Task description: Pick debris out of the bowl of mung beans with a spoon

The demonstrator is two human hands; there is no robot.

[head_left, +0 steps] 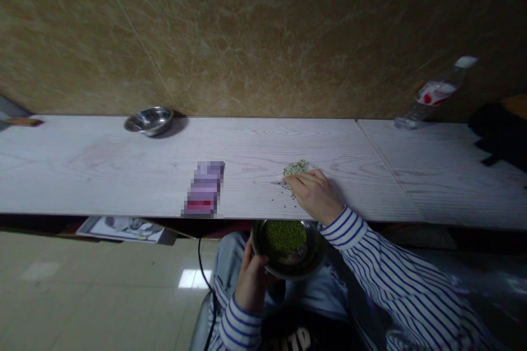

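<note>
Below the table's front edge, my left hand (252,281) grips the left rim of a metal bowl (284,273) at my lap. Small green beans (285,237), which look like mung beans, lie inside it. My right hand (315,192) rests on the tabletop above the bowl, palm down, its fingers closed together. A thin greyish edge shows at its fingertips; I cannot make out what it is. Beside and beyond those fingers, more green beans (295,168) are spread in a small patch, with a few loose ones nearer the edge.
A second metal bowl (149,122) stands at the back left by the wall. A blurred purple item (203,189) lies left of the beans. At the right stands a clear bottle (432,93) with a white cap. A dark cable (200,263) hangs below the table.
</note>
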